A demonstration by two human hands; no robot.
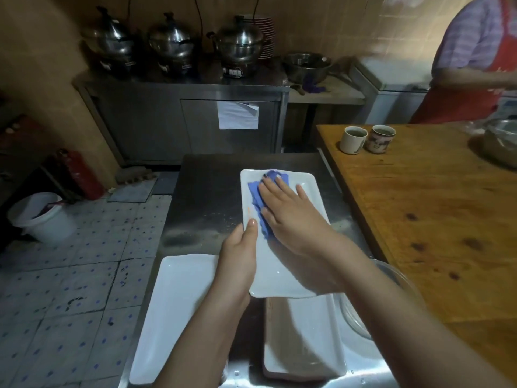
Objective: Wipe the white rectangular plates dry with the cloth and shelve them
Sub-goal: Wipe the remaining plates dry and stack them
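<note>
Plate (282, 273) over steel counter (207, 191), long axis running away from body; left hand (240, 256) pinches its left rim, right hand (291, 214) flat-fingered presses blue cloth (256, 197) on far half, near half probably next

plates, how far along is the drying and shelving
Nothing looks shelved yet. In hand: the left hand grips the centre plate by its edge while the right hand presses the blue cloth flat on it. Left: the left plate and the near plate lie on the steel table, then shelving all three.
</note>
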